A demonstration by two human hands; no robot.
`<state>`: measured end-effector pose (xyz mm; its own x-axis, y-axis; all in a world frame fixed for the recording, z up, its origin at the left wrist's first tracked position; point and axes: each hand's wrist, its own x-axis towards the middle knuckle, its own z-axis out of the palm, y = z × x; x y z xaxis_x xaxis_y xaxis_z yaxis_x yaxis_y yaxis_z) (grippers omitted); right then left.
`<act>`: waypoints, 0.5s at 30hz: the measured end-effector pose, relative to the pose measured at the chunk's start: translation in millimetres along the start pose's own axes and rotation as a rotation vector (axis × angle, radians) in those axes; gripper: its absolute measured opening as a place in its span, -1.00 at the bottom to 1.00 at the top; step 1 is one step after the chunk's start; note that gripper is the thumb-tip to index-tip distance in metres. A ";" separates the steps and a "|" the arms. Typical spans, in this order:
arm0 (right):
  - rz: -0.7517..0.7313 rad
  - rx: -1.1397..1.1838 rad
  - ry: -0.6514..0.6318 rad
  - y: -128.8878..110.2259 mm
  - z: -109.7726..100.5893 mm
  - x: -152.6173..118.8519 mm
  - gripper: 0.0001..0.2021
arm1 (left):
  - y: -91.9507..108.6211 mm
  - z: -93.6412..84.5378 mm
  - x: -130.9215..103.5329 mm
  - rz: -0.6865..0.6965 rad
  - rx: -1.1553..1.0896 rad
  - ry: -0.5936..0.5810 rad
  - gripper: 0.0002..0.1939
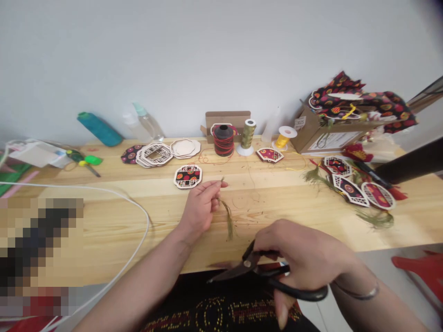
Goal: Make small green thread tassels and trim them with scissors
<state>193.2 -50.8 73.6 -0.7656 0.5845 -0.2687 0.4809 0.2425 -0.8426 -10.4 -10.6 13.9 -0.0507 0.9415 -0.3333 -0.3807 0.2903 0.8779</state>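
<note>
My left hand is closed in a pinch on a green tassel, whose strands hang down over the wooden table. In my right hand are black-handled scissors, held over my lap at the table's front edge with the blades pointing left. Just beyond my left hand lies an octagonal ornament with patterned fabric in a pale frame. The tassel and the scissors are apart.
Along the back of the table stand a red-and-black spool, a green spool and a yellow spool. Finished ornaments and a full cardboard box are at the right. A white cable curves across the left.
</note>
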 end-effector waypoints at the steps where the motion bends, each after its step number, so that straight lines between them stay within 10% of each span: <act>1: 0.041 -0.088 0.047 0.1 -4.8 -4.0 -0.77 | 0.0 -0.1 -0.2 -0.002 -0.004 -0.005 -0.76; 6: 0.601 -0.761 0.567 38.4 -37.2 -16.6 -0.66 | 1.1 0.0 -1.5 -0.016 -0.013 -0.022 -0.77; 10: 0.827 -0.847 0.516 73.9 -56.3 -25.8 -0.65 | 1.3 0.5 -2.1 -0.020 -0.012 -0.029 -0.78; 15: 0.746 -0.940 0.577 73.2 -61.9 -27.5 -0.71 | 0.9 1.4 -2.5 -0.021 -0.017 -0.019 -0.77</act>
<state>275.8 -1.2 48.2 -0.0139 0.9958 -0.0903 0.9922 0.0249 0.1219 -9.3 -12.4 16.1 -0.0248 0.9385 -0.3444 -0.3969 0.3070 0.8650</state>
